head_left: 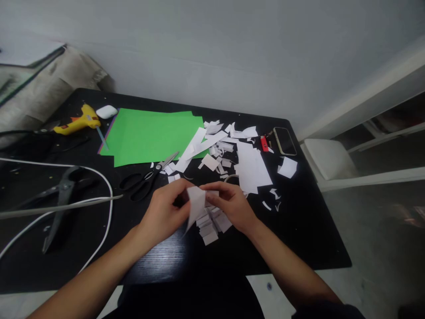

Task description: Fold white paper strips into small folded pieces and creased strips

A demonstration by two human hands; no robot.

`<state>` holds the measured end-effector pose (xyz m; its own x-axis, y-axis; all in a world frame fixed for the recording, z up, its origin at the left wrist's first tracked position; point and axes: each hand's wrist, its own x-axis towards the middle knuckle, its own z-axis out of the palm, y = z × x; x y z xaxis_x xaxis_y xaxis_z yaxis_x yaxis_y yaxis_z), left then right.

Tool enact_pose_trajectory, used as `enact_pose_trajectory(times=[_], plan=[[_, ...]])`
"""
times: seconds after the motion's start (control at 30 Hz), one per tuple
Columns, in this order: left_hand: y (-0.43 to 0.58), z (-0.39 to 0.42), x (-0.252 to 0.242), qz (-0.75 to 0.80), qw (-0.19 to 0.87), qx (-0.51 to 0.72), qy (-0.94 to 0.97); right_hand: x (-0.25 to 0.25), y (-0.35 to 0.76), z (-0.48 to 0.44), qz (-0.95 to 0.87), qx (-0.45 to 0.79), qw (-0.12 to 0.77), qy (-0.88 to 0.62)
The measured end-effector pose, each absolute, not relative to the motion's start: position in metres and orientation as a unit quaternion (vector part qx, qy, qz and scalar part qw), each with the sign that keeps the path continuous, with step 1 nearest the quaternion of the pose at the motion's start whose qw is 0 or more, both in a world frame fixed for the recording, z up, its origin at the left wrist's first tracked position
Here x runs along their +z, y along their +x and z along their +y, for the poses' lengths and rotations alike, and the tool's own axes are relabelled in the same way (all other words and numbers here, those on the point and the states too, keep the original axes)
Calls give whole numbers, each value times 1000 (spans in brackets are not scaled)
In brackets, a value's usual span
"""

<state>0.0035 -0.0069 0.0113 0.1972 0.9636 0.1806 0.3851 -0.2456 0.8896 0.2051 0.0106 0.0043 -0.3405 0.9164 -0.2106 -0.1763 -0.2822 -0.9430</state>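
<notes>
My left hand is curled, thumb and fingers pinching a paper (pixel 196 199) at its left side; my right hand (pixel 234 204), equally curled, pinches at the right side. Paper is held above a pile of slips (pixel 210 235) on the black table (pixel 299 239). Just beyond my hands: white scraps (pixel 217 141), partly overlapping green sheets (pixel 156 135). Scissors (pixel 146 181) lie near my left hand (pixel 168 203). Farther left: white cable (pixel 110 199) crossing a dark tool (pixel 59 212); glue gun (pixel 81 122) behind. Far right: red object (pixel 264 143) beside phone (pixel 284 141).
</notes>
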Motion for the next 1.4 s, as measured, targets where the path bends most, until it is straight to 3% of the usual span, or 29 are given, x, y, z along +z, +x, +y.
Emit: enact_pose_trajectory(times=[0.37, 0.73, 1.0, 1.3, 1.4], plan=[[3, -2, 19, 498, 405, 373, 670, 1, 205, 13, -331, 769, 368, -403], [0, -3, 15, 394, 408, 478, 671, 2, 212, 19, -238, 845, 297, -377], [-7, -1, 26, 351, 295, 327, 826, 0, 215, 20, -262, 857, 252, -365], [-11, 4, 21, 346, 183, 324, 861, 1, 217, 22, -293, 854, 249, -350], [-10, 5, 20, 347, 172, 328, 861, 5, 217, 20, -350, 799, 294, -392]])
